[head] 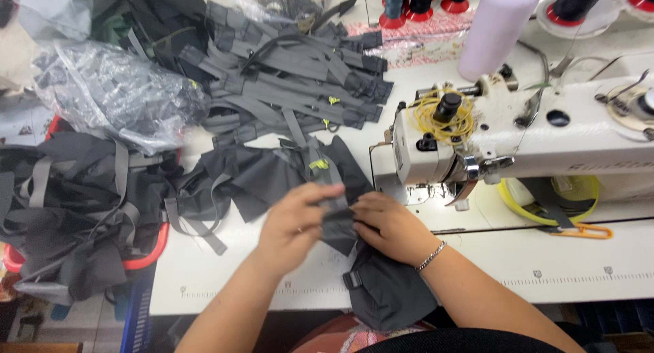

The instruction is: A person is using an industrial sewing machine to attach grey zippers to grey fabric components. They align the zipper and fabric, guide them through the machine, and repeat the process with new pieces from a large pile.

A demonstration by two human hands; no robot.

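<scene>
White sewing table (518, 257) under my hands, left hand (293, 227) and right hand (388, 223) both pinched shut on the dark fabric piece (381, 285) between them, its bulk below my grip.

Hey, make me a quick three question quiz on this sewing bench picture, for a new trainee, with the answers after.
1. True or false: both hands are on the dark fabric piece.
2. Which wrist wears the bracelet? A left, B right.
3. What colour is the thread coiled on the sewing machine?

Key:
1. True: left hand and right hand pinch it at the table edge.
2. B.
3. Yellow.
</scene>
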